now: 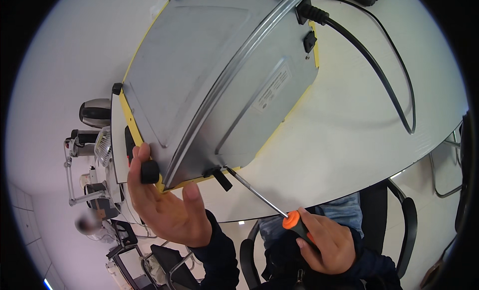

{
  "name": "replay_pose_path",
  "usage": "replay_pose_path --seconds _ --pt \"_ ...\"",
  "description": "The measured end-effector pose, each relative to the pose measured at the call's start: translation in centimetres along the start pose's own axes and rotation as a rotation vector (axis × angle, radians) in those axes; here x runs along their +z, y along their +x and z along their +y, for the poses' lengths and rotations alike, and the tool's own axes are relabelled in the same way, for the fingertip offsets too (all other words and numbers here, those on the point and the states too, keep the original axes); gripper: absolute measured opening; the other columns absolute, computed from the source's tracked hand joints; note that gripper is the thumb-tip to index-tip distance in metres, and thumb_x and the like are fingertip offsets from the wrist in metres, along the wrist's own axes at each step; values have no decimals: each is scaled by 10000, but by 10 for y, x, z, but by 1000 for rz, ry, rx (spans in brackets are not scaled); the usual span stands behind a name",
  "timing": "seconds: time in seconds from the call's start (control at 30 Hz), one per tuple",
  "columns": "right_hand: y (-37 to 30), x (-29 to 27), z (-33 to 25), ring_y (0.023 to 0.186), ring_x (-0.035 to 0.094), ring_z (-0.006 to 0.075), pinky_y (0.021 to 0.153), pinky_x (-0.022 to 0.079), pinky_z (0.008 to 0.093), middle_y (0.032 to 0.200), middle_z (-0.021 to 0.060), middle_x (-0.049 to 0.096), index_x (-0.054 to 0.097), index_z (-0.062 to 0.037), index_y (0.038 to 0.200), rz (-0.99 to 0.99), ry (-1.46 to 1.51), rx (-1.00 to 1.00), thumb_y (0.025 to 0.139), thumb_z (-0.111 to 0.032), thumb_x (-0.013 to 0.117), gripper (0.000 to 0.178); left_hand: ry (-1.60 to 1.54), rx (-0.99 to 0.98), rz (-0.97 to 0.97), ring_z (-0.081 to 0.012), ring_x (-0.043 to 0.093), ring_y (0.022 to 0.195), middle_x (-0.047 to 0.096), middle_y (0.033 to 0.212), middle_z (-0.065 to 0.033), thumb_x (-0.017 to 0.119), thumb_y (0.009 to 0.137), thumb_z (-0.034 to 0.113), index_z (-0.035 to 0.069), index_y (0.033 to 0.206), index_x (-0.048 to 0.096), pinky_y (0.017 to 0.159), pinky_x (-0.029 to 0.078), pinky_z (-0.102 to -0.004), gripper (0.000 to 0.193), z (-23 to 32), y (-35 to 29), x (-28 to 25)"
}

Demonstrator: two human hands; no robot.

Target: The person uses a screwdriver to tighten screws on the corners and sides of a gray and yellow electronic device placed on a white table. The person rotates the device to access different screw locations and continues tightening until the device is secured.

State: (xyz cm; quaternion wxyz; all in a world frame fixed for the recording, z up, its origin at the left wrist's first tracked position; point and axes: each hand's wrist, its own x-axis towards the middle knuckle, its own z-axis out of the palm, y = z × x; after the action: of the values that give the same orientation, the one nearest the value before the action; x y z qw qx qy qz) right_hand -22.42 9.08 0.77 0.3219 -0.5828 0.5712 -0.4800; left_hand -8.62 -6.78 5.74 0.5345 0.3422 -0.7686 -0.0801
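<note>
A grey metal appliance case (194,65) with yellow edges stands tilted on the white table, black feet along its left side. My left hand (167,205) is curled round its near lower corner, by a black foot (149,172), with the thumb against the near edge. In my right hand (332,242) is a screwdriver (262,196) with an orange and black handle. Its shaft reaches up to the left, and the tip meets the panel at a small fastener beside a short black lever-like part (219,178). Whether the tip sits in the fastener I cannot tell.
A thick black power cord (369,55) leaves the case's far end and loops over the white table (349,140). A black rocker switch (310,41) sits near the plug. Beyond the table's left edge are a fan (103,145), chairs and another person.
</note>
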Motion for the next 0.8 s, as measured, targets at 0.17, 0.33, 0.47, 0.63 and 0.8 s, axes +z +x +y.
replay_pose_path --seconds 0.17,0.33,0.47,0.63,0.8 --pt "3 -1 4 573 515 139 498 427 213 887 160 560 416 58 1138 -132 727 299 807 -104 513 381 13 -6 13 -330 353 1148 422 1145 -244 567 719 132 -112 1166 300 974 240 -394 574 0 1 -1" --pt "2 -6 24 532 447 88 372 350 167 844 106 529 348 53 1177 -457 1752 673 853 -234 457 446 -20 -25 29 -326 361 1144 429 1136 -242 562 716 125 -108 1165 304 972 244 -384 568 0 1 -1" --pt "-14 32 22 512 428 91 318 365 168 916 108 464 215 62 1229 -445 2450 702 879 -277 368 511 -63 -49 30 -326 355 1149 422 1144 -243 565 714 135 -107 1172 298 972 243 -382 583 1 1 1" --pt "-11 32 20 498 427 95 332 379 175 917 139 507 201 38 1262 -486 2458 726 899 -277 291 489 -48 -53 -31 -334 322 1174 379 1189 -257 568 723 173 -109 1217 244 965 252 -385 654 1 0 -4" --pt "-1 19 14 408 421 114 355 359 189 807 170 528 240 19 1267 -563 2015 782 891 -366 168 543 -27 -89 25 -341 276 1203 276 1268 -267 569 747 213 -77 1270 165 944 282 -418 722 1 -23 -11"
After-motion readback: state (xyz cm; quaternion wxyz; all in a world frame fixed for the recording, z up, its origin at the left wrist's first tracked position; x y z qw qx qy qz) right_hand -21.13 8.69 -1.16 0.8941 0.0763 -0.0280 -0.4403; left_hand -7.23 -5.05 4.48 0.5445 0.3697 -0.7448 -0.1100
